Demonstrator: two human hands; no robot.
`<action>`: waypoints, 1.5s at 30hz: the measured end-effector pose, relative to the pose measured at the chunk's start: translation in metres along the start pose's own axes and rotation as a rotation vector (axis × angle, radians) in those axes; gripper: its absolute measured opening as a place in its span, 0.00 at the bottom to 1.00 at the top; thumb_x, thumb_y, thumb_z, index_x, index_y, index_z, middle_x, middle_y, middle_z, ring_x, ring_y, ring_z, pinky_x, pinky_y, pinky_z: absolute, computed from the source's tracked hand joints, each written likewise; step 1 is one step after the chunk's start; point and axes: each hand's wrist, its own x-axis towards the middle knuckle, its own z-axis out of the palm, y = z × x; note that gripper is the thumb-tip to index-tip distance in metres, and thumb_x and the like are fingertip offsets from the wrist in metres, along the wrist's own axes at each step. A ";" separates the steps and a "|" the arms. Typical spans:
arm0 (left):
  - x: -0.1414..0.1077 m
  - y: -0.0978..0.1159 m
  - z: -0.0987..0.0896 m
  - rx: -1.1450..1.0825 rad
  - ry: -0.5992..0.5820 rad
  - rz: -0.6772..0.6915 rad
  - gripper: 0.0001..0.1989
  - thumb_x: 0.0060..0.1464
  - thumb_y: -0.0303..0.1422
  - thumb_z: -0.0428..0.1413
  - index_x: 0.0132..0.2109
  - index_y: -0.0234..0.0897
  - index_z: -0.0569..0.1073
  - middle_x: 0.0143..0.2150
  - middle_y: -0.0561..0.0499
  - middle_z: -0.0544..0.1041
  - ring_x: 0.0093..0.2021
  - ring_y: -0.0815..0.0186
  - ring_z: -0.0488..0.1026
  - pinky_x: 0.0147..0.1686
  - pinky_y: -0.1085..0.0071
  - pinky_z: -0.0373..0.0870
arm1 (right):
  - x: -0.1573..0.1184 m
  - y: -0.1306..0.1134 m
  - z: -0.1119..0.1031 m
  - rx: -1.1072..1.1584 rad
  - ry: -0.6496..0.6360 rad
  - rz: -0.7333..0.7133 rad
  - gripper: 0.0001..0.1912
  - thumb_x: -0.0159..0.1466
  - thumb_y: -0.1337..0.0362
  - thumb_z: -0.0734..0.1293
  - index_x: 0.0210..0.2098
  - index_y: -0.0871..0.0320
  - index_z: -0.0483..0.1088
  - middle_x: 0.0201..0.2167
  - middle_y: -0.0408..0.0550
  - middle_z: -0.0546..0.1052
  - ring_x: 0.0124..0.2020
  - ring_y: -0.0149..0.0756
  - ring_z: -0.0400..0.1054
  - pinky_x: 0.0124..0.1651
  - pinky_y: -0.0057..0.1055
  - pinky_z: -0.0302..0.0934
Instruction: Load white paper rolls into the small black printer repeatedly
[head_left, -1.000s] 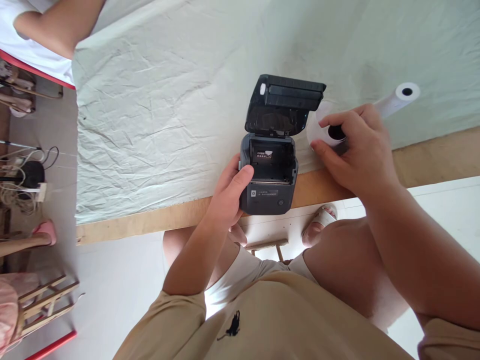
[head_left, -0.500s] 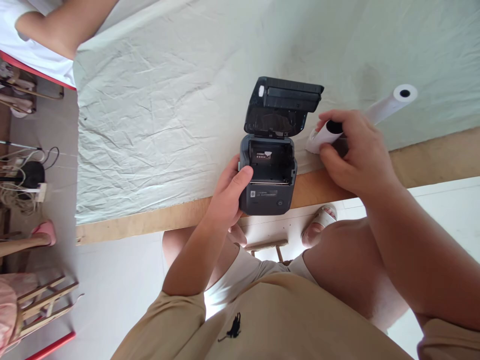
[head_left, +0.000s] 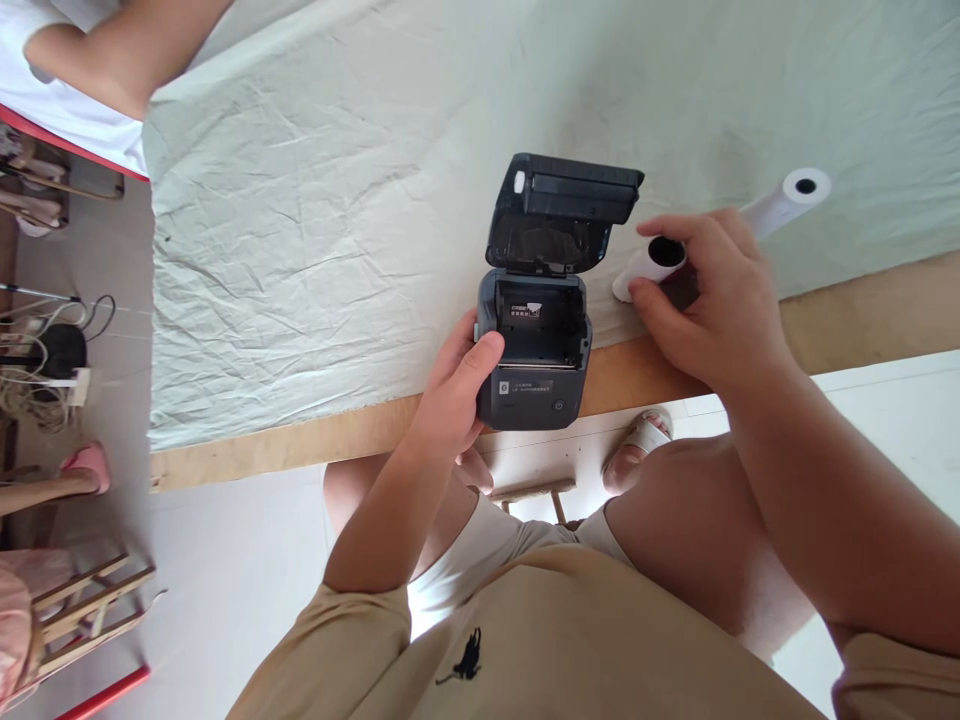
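A small black label printer (head_left: 534,350) has its lid (head_left: 562,215) swung up, and its paper bay shows no roll inside. My left hand (head_left: 457,385) holds the printer by its left side, thumb on the front edge. To the right, a short white paper roll with a dark hollow core (head_left: 646,268) stands on the cloth near the table edge. The thumb and fingers of my right hand (head_left: 712,290) are around this roll, thumb touching its lower side. Behind that hand lies a longer white roll (head_left: 780,205), its core end facing up.
A pale green cloth (head_left: 315,230) covers the table, with a bare wooden edge (head_left: 300,450) towards me. Another person's arm (head_left: 127,50) rests at the upper left. Cables (head_left: 37,370) and a wooden stool (head_left: 94,610) are on the floor at left.
My right index finger has lifted a little away from the short roll's top rim, and the roll has tipped slightly. The left hand and printer are nearly unchanged.
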 end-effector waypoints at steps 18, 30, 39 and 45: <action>0.001 0.000 0.003 -0.017 -0.066 0.000 0.31 0.55 0.60 0.73 0.52 0.41 0.80 0.45 0.48 0.89 0.52 0.51 0.89 0.41 0.64 0.86 | -0.010 -0.050 0.003 0.335 0.244 -0.406 0.30 0.68 0.67 0.75 0.67 0.42 0.71 0.51 0.44 0.84 0.48 0.42 0.82 0.47 0.41 0.74; 0.002 -0.001 0.002 -0.024 -0.077 0.093 0.33 0.57 0.60 0.72 0.59 0.44 0.79 0.52 0.48 0.89 0.52 0.52 0.88 0.46 0.62 0.84 | -0.015 -0.069 0.021 0.072 0.173 -0.477 0.09 0.73 0.70 0.70 0.37 0.50 0.76 0.37 0.41 0.88 0.45 0.42 0.84 0.46 0.42 0.66; 0.001 -0.001 -0.003 0.068 -0.109 0.024 0.53 0.49 0.45 0.78 0.77 0.45 0.65 0.59 0.45 0.86 0.57 0.50 0.86 0.55 0.58 0.85 | -0.011 -0.048 0.021 0.321 0.225 -0.234 0.20 0.77 0.60 0.67 0.67 0.46 0.68 0.65 0.57 0.80 0.67 0.55 0.77 0.61 0.54 0.73; 0.001 -0.003 -0.008 0.114 -0.102 0.040 0.52 0.51 0.45 0.77 0.77 0.46 0.66 0.56 0.45 0.86 0.54 0.51 0.86 0.52 0.59 0.85 | -0.009 -0.032 0.022 0.565 0.167 -0.231 0.24 0.79 0.45 0.64 0.72 0.37 0.65 0.66 0.50 0.80 0.68 0.52 0.77 0.66 0.55 0.74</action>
